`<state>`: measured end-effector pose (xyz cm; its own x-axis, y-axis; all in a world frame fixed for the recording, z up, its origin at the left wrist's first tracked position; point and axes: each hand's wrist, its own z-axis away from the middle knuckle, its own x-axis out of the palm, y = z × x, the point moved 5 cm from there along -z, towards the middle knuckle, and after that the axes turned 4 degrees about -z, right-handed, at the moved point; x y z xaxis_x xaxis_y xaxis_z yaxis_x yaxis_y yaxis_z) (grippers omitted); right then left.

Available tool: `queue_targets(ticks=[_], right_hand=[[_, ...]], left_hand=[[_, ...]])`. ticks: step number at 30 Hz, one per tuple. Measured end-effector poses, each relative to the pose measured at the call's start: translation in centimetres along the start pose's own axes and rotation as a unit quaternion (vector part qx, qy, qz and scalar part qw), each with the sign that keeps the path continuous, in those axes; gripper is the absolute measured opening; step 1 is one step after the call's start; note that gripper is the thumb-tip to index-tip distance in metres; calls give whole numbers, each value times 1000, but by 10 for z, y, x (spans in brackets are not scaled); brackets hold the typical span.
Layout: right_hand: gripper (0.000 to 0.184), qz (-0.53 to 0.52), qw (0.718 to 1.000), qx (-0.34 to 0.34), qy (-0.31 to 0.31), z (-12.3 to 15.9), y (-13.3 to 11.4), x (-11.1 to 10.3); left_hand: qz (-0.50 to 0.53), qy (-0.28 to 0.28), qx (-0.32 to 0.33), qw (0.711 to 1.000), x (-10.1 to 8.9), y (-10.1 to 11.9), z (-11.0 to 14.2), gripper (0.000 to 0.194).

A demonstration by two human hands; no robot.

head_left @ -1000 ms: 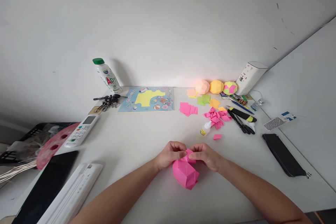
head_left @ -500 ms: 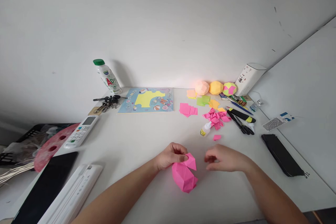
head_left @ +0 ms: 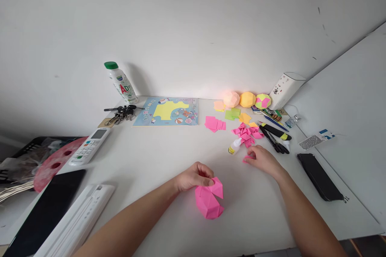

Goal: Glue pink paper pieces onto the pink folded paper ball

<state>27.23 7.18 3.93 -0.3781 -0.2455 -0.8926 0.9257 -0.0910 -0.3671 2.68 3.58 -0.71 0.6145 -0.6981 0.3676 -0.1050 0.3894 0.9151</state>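
Observation:
My left hand (head_left: 196, 177) pinches the upper edge of a pink paper ball (head_left: 208, 202), faceted and with a gap on its right side. To the upper right of it, my right hand (head_left: 263, 160) has its fingertips closed on a small pink folded paper piece (head_left: 245, 160) at the table surface. Just beyond those fingers lies a small white glue bottle (head_left: 234, 147) with a yellow label. A heap of pink folded paper pieces (head_left: 245, 132) is behind the bottle.
Along the wall stand a peach paper ball (head_left: 231, 99), an orange one (head_left: 247, 99) and a mixed-colour one (head_left: 263, 101). Scissors (head_left: 274, 140) and a black pouch (head_left: 319, 176) lie right. A remote control (head_left: 89, 146), keys (head_left: 122, 114) and a bottle (head_left: 122, 84) are left.
My right hand has moved up and away from the paper ball to the loose pink piece and closed its fingers on it. My left hand keeps its hold on the ball.

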Motion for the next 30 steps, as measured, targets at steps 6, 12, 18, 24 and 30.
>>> queue_targets(ticks=[6,12,18,24,30], right_hand=[[38,17,998,14,-52,16,-8,3],[4,-56,995,-68,-50,17,-16,7],[8,-214,959,-164,-85,21,-38,18],[25,-49,969,-242,6,24,-48,19],[27,77,959,-270,23,18,-48,34]], left_hand=[[-13,-10,2,1000,0,1,0,21],[-23,-9,-7,1000,-1,-1,0,23],[-21,-17,-4,1000,0,-2,-1,23],[-13,-20,5,1000,0,-3,-1,22],[-9,-22,5,1000,-1,-4,-1,20]])
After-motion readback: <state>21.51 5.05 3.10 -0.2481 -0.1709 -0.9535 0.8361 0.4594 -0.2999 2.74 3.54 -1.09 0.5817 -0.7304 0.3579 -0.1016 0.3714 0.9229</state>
